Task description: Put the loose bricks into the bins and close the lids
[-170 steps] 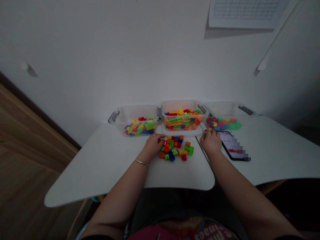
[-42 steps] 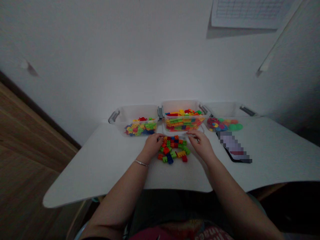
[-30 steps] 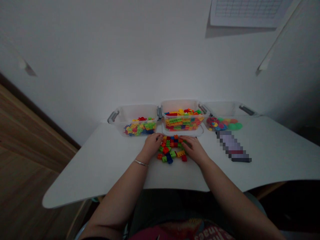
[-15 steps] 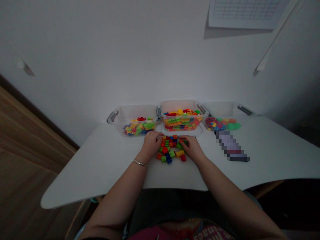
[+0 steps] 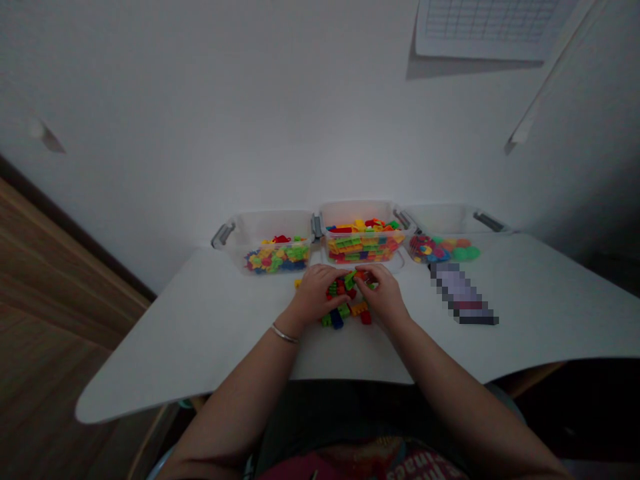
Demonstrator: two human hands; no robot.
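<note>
"What's the biggest thing there?"

"The pale wall (image 5: 280, 100), then the white desk (image 5: 170, 347) in front of it."

"And on the desk?"

"Three clear storage boxes (image 5: 355, 210) in a row by the wall, with grey clip handles. The middle one holds the deepest heap, studded bricks. A smartphone (image 5: 460, 290), its screen pixelated, lies below the right-hand box."

"The hands?"

"Both are over the desk, in front of the middle box. The left hand (image 5: 317, 292) arches over a pile of toy bricks (image 5: 341, 288), its thumb apart from the other fingers; whether it grips one, I can't tell. The right hand (image 5: 383, 293) has thumb and forefinger pinching a green brick (image 5: 350, 280) above the pile, tilted, by the left fingertips."

"Anything smaller nearby?"

"A silver bracelet (image 5: 285, 333) circles the left wrist. Nearer the person, a red brick (image 5: 367, 318) and a dark blue one (image 5: 337, 319) lie flat. A yellow brick (image 5: 298, 283) peeks out beyond the left hand, mostly hidden."
</note>
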